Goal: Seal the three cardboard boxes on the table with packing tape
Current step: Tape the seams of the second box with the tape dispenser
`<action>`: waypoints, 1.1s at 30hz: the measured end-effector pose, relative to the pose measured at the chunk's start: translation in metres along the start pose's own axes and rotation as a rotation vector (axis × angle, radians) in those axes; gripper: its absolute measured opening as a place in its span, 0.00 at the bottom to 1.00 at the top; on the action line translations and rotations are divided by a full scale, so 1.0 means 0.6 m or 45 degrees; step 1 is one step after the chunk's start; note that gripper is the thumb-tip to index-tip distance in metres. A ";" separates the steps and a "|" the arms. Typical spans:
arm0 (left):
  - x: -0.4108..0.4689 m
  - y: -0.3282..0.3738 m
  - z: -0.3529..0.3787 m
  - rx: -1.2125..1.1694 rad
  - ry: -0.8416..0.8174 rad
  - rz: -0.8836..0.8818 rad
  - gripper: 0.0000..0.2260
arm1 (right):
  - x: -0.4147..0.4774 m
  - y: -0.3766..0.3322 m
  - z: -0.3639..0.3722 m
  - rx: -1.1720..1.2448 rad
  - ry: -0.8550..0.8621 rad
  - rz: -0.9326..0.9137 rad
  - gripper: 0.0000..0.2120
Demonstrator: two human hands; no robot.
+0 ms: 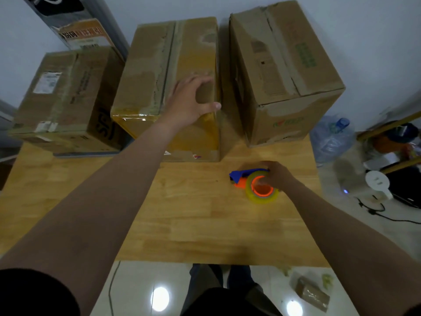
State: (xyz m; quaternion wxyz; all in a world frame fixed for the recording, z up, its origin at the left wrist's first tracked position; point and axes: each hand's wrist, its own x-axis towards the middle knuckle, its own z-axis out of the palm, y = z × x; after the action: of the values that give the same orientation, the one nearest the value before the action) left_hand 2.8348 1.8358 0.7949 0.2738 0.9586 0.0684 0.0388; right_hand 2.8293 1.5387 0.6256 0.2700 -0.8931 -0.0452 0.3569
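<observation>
Three cardboard boxes stand along the far side of the wooden table (193, 224): a low left box (66, 96), a tall middle box (159, 65) with old tape along its top seam, and a right box (284, 65). My left hand (191, 101) rests spread on the near right corner of the middle box's top, thumb over the edge. My right hand (278, 176) grips a tape dispenser (255, 183), blue and orange with a yellowish tape roll, sitting on the table in front of the right box.
A blue water bottle (330, 137) and wire shelving (391, 142) stand on the floor to the right, with a white device (378, 183) and cables. A small wrapped package (312, 295) lies on the tiled floor near the table's front edge. A dark panel (75, 26) leans at the back left.
</observation>
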 end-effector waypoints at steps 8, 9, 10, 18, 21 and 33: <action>-0.032 0.011 -0.049 -0.537 0.137 -0.068 0.18 | -0.075 -0.105 -0.067 -0.068 0.251 -0.216 0.26; -0.042 0.006 -0.059 -0.518 0.166 -0.057 0.15 | -0.089 -0.127 -0.076 -0.074 0.298 -0.264 0.23; -0.055 0.000 -0.071 -0.491 0.172 -0.040 0.13 | -0.102 -0.149 -0.084 -0.069 0.344 -0.324 0.21; -0.180 -0.112 -0.135 0.025 0.158 0.064 0.16 | -0.186 -0.346 -0.092 -0.207 0.640 -0.669 0.19; -0.187 -0.139 -0.142 0.157 0.016 0.114 0.20 | -0.191 -0.404 -0.059 -0.281 0.567 -0.822 0.20; -0.157 -0.165 -0.136 0.280 -0.182 0.237 0.24 | -0.150 -0.485 0.053 -0.506 0.427 -0.792 0.29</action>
State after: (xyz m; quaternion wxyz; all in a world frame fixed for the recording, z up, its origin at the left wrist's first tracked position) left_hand 2.7216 1.9471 0.8080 0.1666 0.9853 -0.0366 -0.0120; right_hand 2.7740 1.7758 0.8113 0.1907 -0.9176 -0.3366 0.0918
